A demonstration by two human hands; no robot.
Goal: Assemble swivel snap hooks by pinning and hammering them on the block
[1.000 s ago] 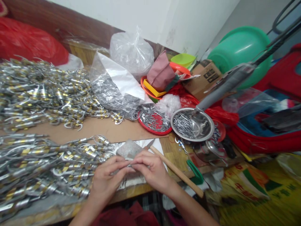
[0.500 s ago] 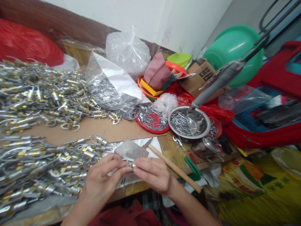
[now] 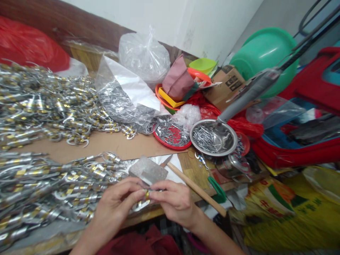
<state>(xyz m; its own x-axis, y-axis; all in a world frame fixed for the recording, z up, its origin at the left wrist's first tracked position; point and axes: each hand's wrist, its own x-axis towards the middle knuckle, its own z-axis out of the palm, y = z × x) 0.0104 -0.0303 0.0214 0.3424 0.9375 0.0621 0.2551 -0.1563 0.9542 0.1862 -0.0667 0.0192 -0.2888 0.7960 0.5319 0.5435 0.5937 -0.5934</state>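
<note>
Above the front edge of the bench, my left hand (image 3: 119,202) and my right hand (image 3: 175,200) meet with pinched fingertips. Between them is a small metal fitting (image 3: 147,194), silver with a brass-coloured part; fingers hide much of it. Just beyond my fingertips lies a grey metal block (image 3: 148,170) on white paper. A long wooden handle (image 3: 198,187) slants from beside the block towards the front edge. On my left spreads a near pile of silver-and-brass hook fittings (image 3: 66,184), with a larger heap of hook fittings (image 3: 45,102) behind.
A steel bowl (image 3: 235,141) holds metal pins, beside a red tray (image 3: 174,134) of small metal pieces. Behind are a bag of metal parts (image 3: 122,106) and a tied clear bag (image 3: 143,56). A grey-handled tool (image 3: 247,92) leans over the bowl. A green loop (image 3: 216,189) lies right.
The fitting has turned between my fingers, so its brass-coloured part and a silver piece below show more. Both hands sit slightly lower, still pinching together.
</note>
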